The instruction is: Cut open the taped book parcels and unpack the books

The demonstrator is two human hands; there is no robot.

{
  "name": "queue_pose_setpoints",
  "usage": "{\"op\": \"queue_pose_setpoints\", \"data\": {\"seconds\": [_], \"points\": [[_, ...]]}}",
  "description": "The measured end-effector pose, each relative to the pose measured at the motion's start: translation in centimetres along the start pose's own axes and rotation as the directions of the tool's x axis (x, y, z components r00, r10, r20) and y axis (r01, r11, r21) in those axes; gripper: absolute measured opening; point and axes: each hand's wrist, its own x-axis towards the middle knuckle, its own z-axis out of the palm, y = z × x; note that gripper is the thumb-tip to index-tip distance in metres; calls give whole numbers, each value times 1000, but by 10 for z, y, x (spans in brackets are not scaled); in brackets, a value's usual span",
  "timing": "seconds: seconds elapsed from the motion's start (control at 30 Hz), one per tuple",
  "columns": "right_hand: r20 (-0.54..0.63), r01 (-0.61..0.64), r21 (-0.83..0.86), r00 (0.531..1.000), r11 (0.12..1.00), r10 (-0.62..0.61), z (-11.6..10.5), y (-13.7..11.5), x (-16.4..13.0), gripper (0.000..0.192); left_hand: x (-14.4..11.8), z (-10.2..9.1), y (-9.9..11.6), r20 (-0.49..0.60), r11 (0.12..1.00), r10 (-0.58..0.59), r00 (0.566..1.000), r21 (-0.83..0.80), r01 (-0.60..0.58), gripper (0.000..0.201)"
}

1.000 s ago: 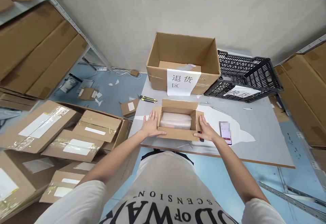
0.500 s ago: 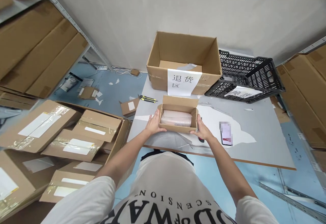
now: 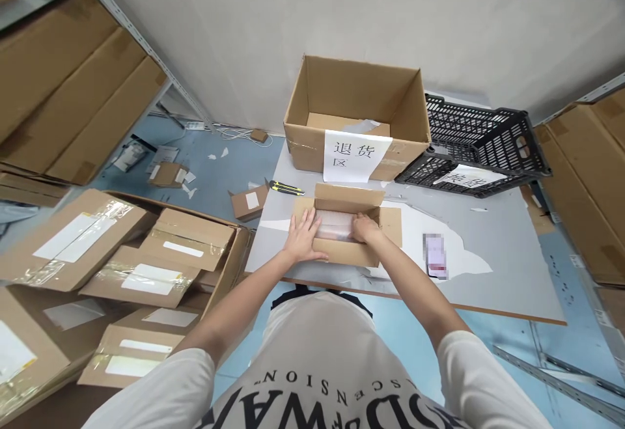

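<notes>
One small open carton (image 3: 346,254), with one wrapped packet (image 3: 334,221) inside, stood on the table (image 3: 512,266). The left hand (image 3: 301,237) lay spread, fingers apart, over its left end. The right hand (image 3: 366,228) reached in at the other end, its fingers curled at the packet; whether they were clamped on it, I could not tell. Behind stood one large carton (image 3: 299,150) and one black crate (image 3: 527,167); one phone (image 3: 436,256) lay to the right, one yellow-and-black cutter (image 3: 286,188) to the left.
</notes>
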Motion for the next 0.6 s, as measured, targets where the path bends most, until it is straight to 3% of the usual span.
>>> {"op": "queue_pose_setpoints", "data": {"seconds": [0.1, 0.2, 0.37, 0.6], "points": [[78, -75, 0, 994, 997, 75, 13, 4, 34, 68, -1, 2, 9, -4, 1000, -1, 1000, -1, 1, 105], [123, -103, 9, 987, 995, 101, 25, 11, 53, 60, -2, 4, 13, -1, 1000, -23, 1000, -3, 23, 94], [94, -176, 35, 981, 984, 172, 43, 8, 70, 66, -3, 4, 13, 13, 999, -45, 999, 11, 44, 83], [84, -364, 122, 931, 923, 355, 56, 0, 79, 73, -4, 12, 16, -1, 997, -76, 997, -15, 76, 82]]}}
